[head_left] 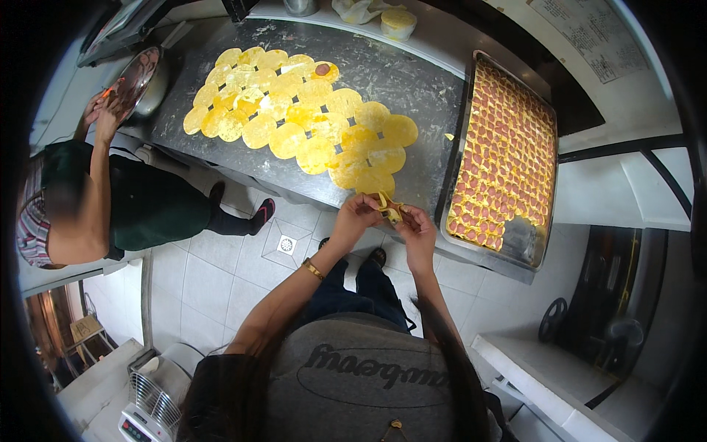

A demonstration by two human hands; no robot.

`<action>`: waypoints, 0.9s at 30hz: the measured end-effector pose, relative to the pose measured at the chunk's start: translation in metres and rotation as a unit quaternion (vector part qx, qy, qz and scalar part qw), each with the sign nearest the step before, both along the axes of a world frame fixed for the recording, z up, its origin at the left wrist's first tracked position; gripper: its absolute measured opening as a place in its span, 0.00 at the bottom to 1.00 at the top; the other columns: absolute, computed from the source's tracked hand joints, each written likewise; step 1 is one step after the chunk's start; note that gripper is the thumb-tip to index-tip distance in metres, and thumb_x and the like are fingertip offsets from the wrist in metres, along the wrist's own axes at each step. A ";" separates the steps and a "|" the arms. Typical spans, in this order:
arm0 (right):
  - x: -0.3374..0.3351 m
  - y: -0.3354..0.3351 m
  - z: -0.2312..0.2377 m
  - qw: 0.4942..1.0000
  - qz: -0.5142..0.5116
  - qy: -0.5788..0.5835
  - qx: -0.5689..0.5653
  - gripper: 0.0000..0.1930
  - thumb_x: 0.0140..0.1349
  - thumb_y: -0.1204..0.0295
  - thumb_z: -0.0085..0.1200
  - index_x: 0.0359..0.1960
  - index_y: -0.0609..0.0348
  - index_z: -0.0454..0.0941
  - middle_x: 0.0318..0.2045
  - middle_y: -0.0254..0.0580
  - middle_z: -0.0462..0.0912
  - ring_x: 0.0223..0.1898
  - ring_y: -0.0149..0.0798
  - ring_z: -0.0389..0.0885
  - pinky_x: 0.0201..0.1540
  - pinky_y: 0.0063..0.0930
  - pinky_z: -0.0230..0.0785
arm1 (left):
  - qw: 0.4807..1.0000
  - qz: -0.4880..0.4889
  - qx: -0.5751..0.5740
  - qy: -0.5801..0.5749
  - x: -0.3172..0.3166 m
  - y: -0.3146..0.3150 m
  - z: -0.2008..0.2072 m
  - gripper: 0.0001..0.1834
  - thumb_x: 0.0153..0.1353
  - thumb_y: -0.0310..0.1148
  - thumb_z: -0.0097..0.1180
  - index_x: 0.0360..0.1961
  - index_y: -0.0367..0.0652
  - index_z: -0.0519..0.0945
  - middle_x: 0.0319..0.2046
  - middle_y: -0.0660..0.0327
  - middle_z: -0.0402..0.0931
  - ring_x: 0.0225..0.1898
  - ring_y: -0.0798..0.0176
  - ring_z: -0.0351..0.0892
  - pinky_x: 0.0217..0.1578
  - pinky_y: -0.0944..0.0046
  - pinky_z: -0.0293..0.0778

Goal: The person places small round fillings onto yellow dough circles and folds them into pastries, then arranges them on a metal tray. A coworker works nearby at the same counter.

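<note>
At the counter's near edge, my left hand (pixel 359 215) and my right hand (pixel 417 227) pinch a small folded piece of yellow dough (pixel 389 209) between them. What lies inside its fold is too small to make out. Just beyond my fingers, flat round yellow dough discs (pixel 317 153) lie in overlapping rows across the dark work counter (pixel 434 96). One disc at the far side carries a reddish-brown slice (pixel 322 69). To the right, a big metal tray (pixel 532 258) holds closely packed yellow pieces with reddish-brown rounds (pixel 507 147); bare metal shows at its near right corner.
On the left, another person's hands (pixel 107 110) work over a large metal bowl (pixel 149 92). A white tub (pixel 398 24) stands at the counter's back. Behind, to the lower left, are a mixer with a wire guard (pixel 156 394) and, lower right, a white ledge (pixel 537 383).
</note>
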State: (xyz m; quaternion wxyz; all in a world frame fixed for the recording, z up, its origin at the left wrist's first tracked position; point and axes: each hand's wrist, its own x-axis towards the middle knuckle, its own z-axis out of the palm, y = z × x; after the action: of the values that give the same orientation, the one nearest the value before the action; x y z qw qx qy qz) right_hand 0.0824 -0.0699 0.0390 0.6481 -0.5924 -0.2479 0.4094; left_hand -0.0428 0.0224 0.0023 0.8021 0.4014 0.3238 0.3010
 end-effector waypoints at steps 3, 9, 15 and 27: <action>0.007 -0.002 -0.007 0.998 -0.025 -0.024 -0.050 0.14 0.54 0.86 0.53 0.43 0.67 0.76 0.41 0.39 0.79 0.44 0.30 0.77 0.49 0.23 0.69 | 0.999 0.013 -0.032 0.017 -0.002 0.000 0.032 0.15 0.54 0.14 0.54 0.43 0.36 0.73 0.47 0.58 0.73 0.42 0.66 0.76 0.38 0.67 0.78; 0.034 -0.003 -0.028 0.977 0.045 -0.201 -0.052 0.19 0.51 0.88 0.52 0.46 0.63 0.76 0.39 0.37 0.79 0.42 0.29 0.77 0.46 0.21 0.71 | 0.987 -0.105 0.071 0.095 -0.001 0.010 0.011 0.12 0.50 0.16 0.58 0.38 0.34 0.77 0.41 0.56 0.76 0.44 0.63 0.77 0.40 0.66 0.77; 0.029 0.006 -0.012 0.971 0.072 -0.216 -0.069 0.20 0.47 0.89 0.52 0.44 0.63 0.76 0.38 0.41 0.78 0.41 0.34 0.80 0.45 0.25 0.74 | 0.913 -0.029 0.382 0.144 0.014 0.005 -0.011 0.05 0.49 0.17 0.60 0.28 0.35 0.77 0.40 0.55 0.78 0.41 0.59 0.79 0.38 0.68 0.77; 0.046 0.011 -0.015 0.888 0.119 -0.438 -0.079 0.16 0.44 0.85 0.53 0.38 0.62 0.77 0.35 0.48 0.79 0.37 0.54 0.78 0.43 0.40 0.70 | 0.908 -0.112 0.318 0.249 0.019 0.000 0.022 0.19 0.48 0.22 0.62 0.44 0.38 0.77 0.31 0.51 0.81 0.34 0.56 0.83 0.36 0.63 0.77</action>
State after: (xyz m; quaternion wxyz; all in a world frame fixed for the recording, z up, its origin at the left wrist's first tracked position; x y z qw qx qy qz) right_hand 0.1282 -0.0589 0.0239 0.3714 -0.7263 -0.5422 0.2011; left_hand -0.0233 0.0225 0.0239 0.5540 0.7305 0.3531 0.1867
